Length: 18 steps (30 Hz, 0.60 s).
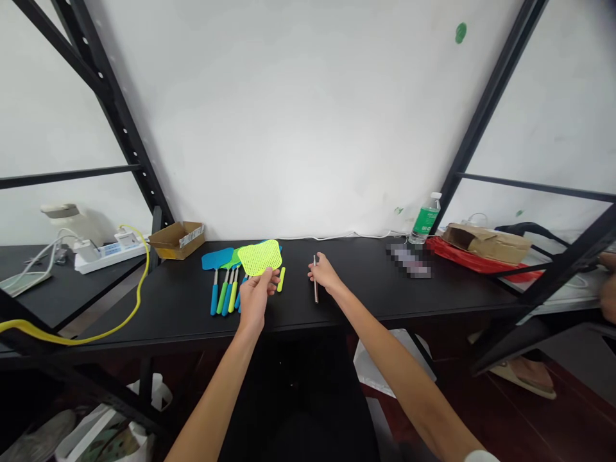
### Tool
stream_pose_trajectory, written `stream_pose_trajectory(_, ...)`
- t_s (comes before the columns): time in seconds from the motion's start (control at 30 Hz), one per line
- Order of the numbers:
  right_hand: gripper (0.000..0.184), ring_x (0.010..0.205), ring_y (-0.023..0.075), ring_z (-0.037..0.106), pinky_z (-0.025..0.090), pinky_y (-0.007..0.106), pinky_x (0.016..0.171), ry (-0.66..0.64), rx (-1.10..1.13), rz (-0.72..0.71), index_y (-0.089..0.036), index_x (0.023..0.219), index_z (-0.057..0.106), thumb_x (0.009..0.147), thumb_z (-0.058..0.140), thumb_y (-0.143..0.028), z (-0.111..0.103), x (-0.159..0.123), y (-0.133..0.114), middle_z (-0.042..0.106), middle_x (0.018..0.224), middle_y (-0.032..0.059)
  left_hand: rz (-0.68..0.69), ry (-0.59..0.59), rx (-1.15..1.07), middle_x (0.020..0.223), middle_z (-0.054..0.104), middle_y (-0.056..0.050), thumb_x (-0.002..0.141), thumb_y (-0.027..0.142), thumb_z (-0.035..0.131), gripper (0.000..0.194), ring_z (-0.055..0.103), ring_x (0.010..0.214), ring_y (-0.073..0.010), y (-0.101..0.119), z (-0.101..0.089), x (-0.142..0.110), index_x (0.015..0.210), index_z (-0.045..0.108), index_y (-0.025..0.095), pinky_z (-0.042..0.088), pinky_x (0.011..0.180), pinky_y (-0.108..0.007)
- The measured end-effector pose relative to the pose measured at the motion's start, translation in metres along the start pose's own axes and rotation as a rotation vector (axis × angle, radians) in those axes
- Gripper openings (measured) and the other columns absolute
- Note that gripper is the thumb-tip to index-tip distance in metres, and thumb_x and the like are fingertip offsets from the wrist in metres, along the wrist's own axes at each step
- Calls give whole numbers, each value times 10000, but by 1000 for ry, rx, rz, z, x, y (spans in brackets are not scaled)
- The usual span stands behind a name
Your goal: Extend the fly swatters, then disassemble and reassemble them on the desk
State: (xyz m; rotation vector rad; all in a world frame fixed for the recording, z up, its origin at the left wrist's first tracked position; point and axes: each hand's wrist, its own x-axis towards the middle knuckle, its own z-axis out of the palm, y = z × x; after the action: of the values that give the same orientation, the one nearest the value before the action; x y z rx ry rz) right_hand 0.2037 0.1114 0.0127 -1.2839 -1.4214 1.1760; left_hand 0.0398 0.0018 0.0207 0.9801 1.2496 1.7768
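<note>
1. Left grip [255, 298]: closed, pinching a lime mesh fly-swatter head [260, 258] and raising it above the counter [366, 276], near the back edge and left of centre, perhaps to keep it clear of the swatters below.
2. Right grip [326, 273]: fingertips at a thin metal rod [316, 279], which runs front to back on the counter. Whether closed around the rod or only resting against it, impossible to tell from this view.
3. Just left of the raised head: a side-by-side row of fly swatters [224, 292], blue and green handles pointing toward the front edge, heads bunched toward the back, apparently laid out so each handle is easy to reach.
4. Just right of the row: a short lime handle [282, 279], lying separately, seemingly a loose part.
5. Near the back-left corner: an open cardboard box [178, 240].
6. Along the back edge, far right: a pixelated object [409, 260], a green-labelled water bottle [427, 218] and a red tray [481, 263] beneath a cardboard packet [486, 244].
</note>
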Motion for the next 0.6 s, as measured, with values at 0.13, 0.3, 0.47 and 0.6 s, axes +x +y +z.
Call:
stream_pose_trajectory(0.13,728,1198,325,549,457,419,968,99,-524,-234,-87,1440,388,728,534,-66,3,8,9,559,1277,222,84,-41,59,781,705,-91,763,534,706,411,556,616,-127,-7,3,-5,723,741,127,409,550,-245)
stream_pose_trajectory(0.3,723,1196,333,554,425,430,1010,118,-692,-268,-45,1494,332,794,505,-97,2,2,17,526,1312,246,92,-91,110,748,693,-87,793,533,677,416,582,656,-148,-5,9,-3,708,736,130,405,557,-247)
stream_pose_trajectory(0.47,552,1034,259,635,440,422,1000,170,-483,-330,-134,1386,494,853,572,-256,-6,-6,12,557,1316,190,89,-134,174,710,678,-66,801,542,648,432,541,588,-134,-1,22,-5,843,773,130,403,546,-247)
stream_pose_trajectory(0.6,477,791,188,664,542,340,755,-5,101,-312,-210,1280,563,870,590,-451,-9,-25,-3,694,1048,90,122,-238,314,677,685,-67,840,539,592,442,570,581,-152,-1,39,-11,811,772,136,411,553,-253)
